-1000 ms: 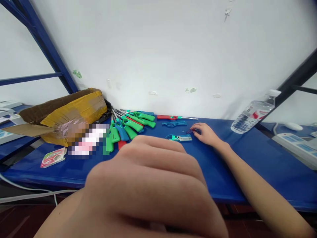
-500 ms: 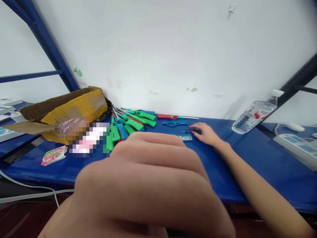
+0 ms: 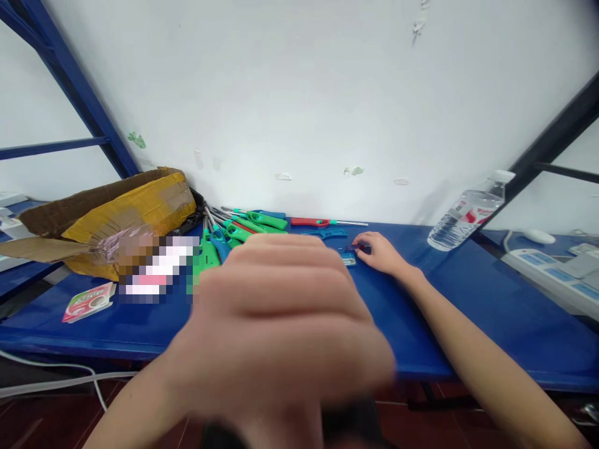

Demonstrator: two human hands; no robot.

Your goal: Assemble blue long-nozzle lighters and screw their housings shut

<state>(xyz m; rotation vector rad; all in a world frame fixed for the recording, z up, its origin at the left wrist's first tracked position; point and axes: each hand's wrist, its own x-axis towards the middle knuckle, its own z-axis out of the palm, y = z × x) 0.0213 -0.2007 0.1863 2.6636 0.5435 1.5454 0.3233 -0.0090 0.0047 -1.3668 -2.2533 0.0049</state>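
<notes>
My left hand [image 3: 285,318] is very close to the camera, its fingers curled in and the knuckles towards me. It is slightly blurred, and anything inside it is hidden. Farther off, my right hand [image 3: 378,251] rests on the blue table with its fingers closed around a small dark purple piece [image 3: 363,248] that has a thin tip. Beside it lie a blue lighter shell [image 3: 333,232] and, partly covered by my left hand, a blue piece with a pale, metallic inside [image 3: 349,259]. A red long-necked lighter [image 3: 311,222] lies behind them near the wall.
A pile of mostly green long-necked lighters [image 3: 236,232] lies left of centre. An open cardboard box [image 3: 135,206] stands behind a pink-and-green packet [image 3: 88,301]. A water bottle [image 3: 465,215] leans at the right, near a power strip [image 3: 556,274]. White cables [image 3: 70,381] hang at the front left.
The view has shifted slightly to the right. My left hand has drawn a little farther from the camera, still curled. My right hand stays at its place on the table with the purple piece.
</notes>
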